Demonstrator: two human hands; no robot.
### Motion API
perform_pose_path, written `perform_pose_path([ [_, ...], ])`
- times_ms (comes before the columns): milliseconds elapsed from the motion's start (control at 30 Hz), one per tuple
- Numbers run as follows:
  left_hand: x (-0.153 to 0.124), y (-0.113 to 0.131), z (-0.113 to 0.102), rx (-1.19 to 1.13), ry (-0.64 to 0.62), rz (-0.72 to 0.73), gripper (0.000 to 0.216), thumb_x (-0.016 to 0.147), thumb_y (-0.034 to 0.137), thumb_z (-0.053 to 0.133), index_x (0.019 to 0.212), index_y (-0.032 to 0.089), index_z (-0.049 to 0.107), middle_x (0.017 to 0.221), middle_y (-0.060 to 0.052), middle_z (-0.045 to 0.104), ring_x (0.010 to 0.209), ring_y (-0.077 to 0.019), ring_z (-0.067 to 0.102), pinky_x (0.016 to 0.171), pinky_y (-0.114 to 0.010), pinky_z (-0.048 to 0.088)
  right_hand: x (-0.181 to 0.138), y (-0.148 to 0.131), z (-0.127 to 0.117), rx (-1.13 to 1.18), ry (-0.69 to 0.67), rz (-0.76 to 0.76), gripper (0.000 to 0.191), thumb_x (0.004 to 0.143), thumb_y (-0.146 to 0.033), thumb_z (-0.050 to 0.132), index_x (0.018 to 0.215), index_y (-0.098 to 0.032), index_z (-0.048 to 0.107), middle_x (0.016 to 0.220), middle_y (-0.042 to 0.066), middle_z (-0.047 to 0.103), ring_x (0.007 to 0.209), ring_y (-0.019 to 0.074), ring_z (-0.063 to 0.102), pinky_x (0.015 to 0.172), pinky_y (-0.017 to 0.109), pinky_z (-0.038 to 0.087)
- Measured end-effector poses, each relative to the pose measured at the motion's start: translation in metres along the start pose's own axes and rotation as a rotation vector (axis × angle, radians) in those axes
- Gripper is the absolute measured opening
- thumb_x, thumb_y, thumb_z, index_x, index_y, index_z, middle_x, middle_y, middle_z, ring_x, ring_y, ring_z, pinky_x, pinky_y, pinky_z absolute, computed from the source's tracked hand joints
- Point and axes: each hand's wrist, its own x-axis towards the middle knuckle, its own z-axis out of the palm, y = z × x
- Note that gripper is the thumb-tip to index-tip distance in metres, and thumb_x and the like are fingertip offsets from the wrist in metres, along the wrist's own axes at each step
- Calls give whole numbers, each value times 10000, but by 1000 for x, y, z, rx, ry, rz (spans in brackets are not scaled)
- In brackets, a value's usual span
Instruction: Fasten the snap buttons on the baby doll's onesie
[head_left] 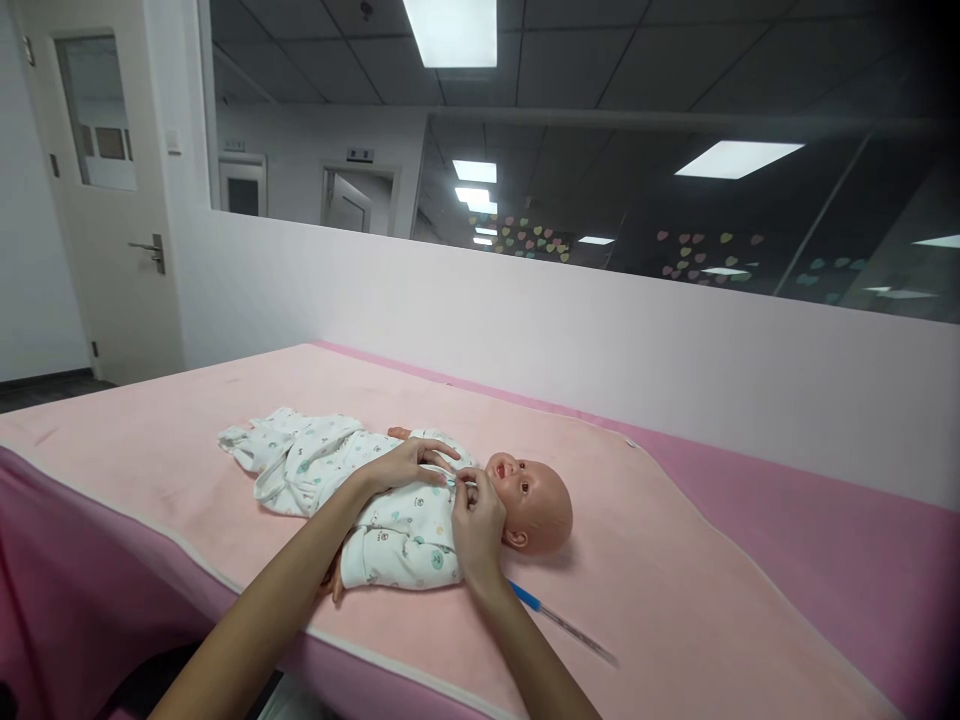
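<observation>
Doll [450, 500] lies lengthwise under both hands, head beyond the right hand [476, 525], which pinches its collar; left hand [409, 465] rests flat on its chest.

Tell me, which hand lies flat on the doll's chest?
The left hand lies flat on the doll; the right hand pinches the garment at the collar instead.

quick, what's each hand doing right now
Left hand: open, fingers resting flat on the doll's romper at the chest.
Right hand: fingertips pinched on the romper's collar near the chin.
</observation>
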Motion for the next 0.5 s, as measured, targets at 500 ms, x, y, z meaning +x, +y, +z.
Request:
perform_pose_path([
  [500, -2, 3, 1, -36, 36, 31, 404, 658, 251, 670, 1038, 164, 566, 889, -65, 649, 850, -155, 580, 812, -289, 423, -2, -4, -2, -72, 19, -121, 188, 819, -185, 385, 799, -183, 572, 802, 34, 572, 776, 148, 522, 710, 276, 417],
])
